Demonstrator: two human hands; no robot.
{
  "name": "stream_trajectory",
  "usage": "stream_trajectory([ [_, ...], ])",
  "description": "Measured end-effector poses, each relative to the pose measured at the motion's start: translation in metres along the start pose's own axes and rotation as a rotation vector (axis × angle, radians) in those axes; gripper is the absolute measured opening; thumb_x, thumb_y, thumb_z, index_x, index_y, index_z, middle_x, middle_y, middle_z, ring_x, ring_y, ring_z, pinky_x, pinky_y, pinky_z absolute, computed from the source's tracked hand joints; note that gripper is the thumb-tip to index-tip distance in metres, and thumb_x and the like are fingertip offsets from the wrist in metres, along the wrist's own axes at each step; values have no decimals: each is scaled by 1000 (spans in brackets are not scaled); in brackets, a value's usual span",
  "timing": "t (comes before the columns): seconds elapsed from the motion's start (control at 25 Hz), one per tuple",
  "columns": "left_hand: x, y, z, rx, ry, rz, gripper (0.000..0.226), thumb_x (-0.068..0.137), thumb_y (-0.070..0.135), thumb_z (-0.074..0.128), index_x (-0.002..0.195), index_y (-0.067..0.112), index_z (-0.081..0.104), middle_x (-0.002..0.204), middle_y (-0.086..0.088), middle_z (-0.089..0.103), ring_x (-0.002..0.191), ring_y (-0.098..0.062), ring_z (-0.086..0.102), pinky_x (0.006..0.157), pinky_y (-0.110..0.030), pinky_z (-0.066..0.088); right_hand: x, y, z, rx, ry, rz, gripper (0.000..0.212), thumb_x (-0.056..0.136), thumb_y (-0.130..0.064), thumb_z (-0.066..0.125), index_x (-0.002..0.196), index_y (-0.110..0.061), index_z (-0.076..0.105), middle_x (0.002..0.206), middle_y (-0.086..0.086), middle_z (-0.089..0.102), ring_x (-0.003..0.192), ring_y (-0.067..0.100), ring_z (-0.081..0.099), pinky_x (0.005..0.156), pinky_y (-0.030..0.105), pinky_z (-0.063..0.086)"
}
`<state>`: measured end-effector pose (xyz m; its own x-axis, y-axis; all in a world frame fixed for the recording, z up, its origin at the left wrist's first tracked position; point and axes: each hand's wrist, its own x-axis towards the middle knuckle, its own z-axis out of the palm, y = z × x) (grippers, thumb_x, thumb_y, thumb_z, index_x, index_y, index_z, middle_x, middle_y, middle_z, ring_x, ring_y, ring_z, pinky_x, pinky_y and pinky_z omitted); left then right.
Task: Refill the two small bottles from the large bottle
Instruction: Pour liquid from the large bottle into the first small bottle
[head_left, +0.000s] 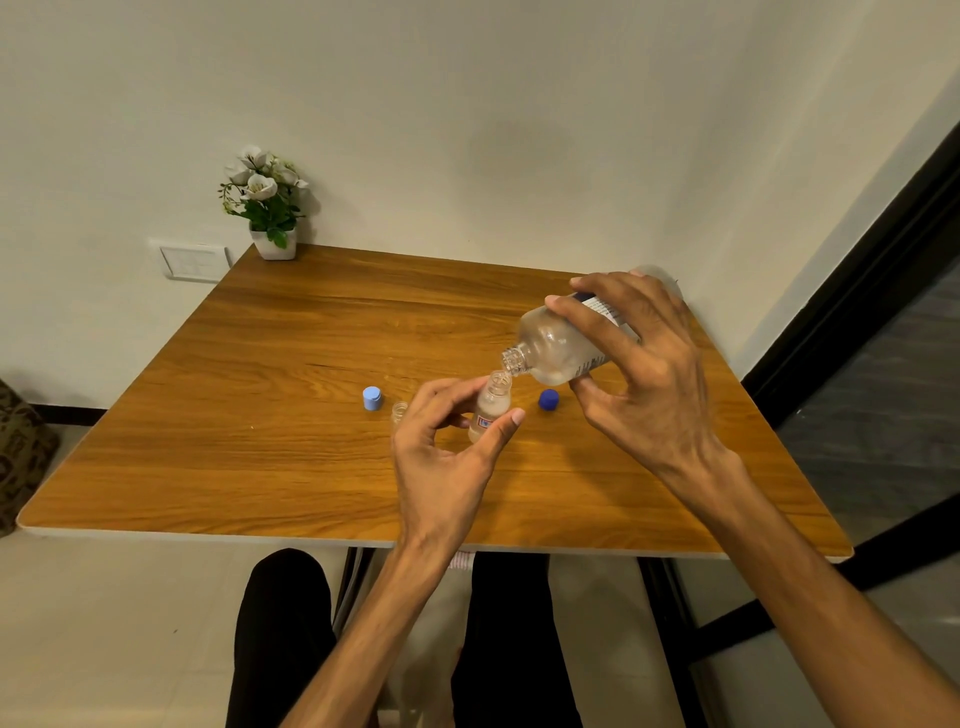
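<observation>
Clear large bottle (563, 343) (tilted) in right hand (641, 371), mouth over small bottle (491, 408).

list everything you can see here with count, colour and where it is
large bottle: 1, clear with a blue and white label, tipped above the table, mouth at the small bottle's mouth
small bottle: 1, clear with a red and white label, uncapped, centre of the table
second small bottle: 1, clear, uncapped, mostly hidden behind the left hand
light blue cap: 1, on the table left of the bottles
dark blue cap: 1, on the table under the large bottle
table: 1, brown wood
potted flowers: 1, white blooms, white pot, far left corner of the table
wall switch plate: 1, white, on the wall left of the table
left hand: 1, holds the small bottle
right hand: 1, grips the large bottle
</observation>
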<state>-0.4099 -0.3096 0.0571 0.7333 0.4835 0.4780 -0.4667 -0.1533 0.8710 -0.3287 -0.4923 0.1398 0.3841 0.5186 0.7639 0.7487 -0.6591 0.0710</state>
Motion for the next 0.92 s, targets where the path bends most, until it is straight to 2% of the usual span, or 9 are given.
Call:
stream_trajectory([
  [0.28,-1,-1,-1,3,-4,1,37,74,14,94,107,13,79,104,-5,74,95,-17,70,76,-26,55,0,0,0,-6,0,-7,65,77,-10,83,140,-9,65,142,19,63,135,39,56,118,48,37],
  [0.56,-1,-3,-1,4,1,5,37,74,13,94,107,16,79,104,-3,75,93,-19,71,75,-34,57,0,0,0,1,1,-14,65,77,-9,82,141,-9,65,143,19,62,136,39,55,117,49,38],
  [0.72,-2,-3,-1,-2,-2,4,37,73,13,94,107,19,78,104,-2,74,93,-16,70,75,-29,55,-1,0,1,0,-14,-16,69,76,-9,84,142,-10,64,144,19,61,137,38,54,118,50,39],
  [0.92,-2,-5,-2,7,-6,4,37,74,12,94,107,13,80,103,-3,74,93,-16,70,75,-29,55,-2,1,3,8,-1,-29,68,76,-9,84,141,-9,65,143,19,62,136,38,55,115,55,42],
])
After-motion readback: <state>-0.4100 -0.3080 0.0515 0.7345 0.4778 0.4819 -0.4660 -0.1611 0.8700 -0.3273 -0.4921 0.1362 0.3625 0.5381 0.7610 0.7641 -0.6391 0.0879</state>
